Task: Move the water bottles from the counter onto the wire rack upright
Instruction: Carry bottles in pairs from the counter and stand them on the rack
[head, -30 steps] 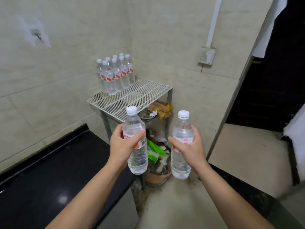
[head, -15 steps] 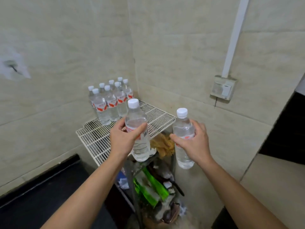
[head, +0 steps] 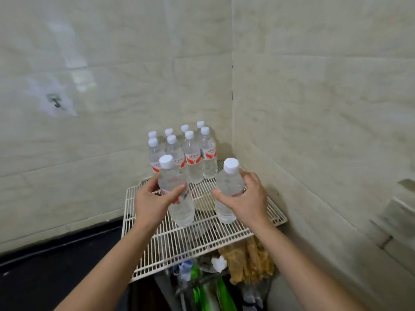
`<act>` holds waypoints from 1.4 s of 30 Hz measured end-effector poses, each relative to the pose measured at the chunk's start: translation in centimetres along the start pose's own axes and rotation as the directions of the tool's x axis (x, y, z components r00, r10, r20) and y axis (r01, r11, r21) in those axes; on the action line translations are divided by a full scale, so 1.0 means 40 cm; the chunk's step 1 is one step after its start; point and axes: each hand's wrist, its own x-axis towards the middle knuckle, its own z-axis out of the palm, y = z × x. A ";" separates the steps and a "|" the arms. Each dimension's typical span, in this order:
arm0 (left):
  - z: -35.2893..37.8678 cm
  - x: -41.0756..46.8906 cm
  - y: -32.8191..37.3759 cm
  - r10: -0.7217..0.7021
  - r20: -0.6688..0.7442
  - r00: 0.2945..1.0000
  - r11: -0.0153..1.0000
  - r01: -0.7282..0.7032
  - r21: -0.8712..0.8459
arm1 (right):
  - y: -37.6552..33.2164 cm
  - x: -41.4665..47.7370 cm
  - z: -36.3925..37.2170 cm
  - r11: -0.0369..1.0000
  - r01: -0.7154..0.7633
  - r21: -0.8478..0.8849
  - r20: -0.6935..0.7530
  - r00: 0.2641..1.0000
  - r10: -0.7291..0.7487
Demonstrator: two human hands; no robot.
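Observation:
My left hand (head: 152, 203) grips a clear water bottle (head: 179, 209) with a white cap, upright over the white wire rack (head: 186, 243). My right hand (head: 247, 200) grips a second clear bottle (head: 225, 207), also upright, above the rack's right half. Whether either bottle's base touches the wires I cannot tell. Behind them, in the wall corner, several bottles with red labels (head: 190, 158) stand upright on the rack in two rows.
Tiled walls close the rack in at the back and right. A black counter (head: 56, 277) lies at the lower left. Under the rack sit green packets (head: 215, 295), a brown cloth (head: 247, 261) and other clutter.
Both hands carried their bottles forward from in front of the rack to over its wire top, close to the standing group. The view moved nearer to the corner.

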 end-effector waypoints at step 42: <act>-0.096 0.229 -0.070 0.082 -0.025 0.996 0.977 -0.075 0.199 | -0.002 0.298 0.288 0.960 0.244 0.136 0.475 0.835 -0.280</act>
